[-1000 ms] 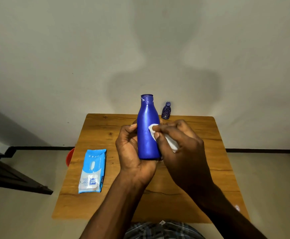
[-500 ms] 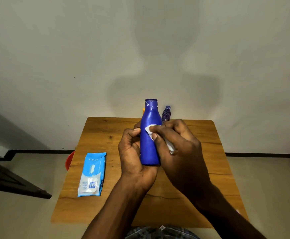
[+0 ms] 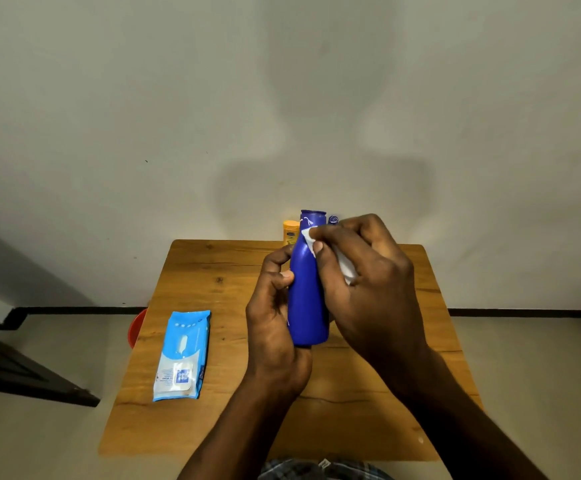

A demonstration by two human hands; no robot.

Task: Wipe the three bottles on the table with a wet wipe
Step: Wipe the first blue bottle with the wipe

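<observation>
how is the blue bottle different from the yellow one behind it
The blue bottle is held off the table, gripped by the left hand while the right hand rubs a wet wipe on its neck; the yellow bottle stands untouched at the far edge. The blue one is in full view and looks taller; the yellow one is partly hidden behind it. Both stand upright.

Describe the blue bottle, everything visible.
The blue bottle is glossy, plastic-looking and deep blue, with a wide body tapering to a narrower neck and a same-colour cap; faint white marks show near the neck. It is upright, tilted slightly, held above the wooden table. The left hand grips its lower body, its base hidden against that palm. The right hand presses a white wet wipe against its shoulder and neck.
</observation>
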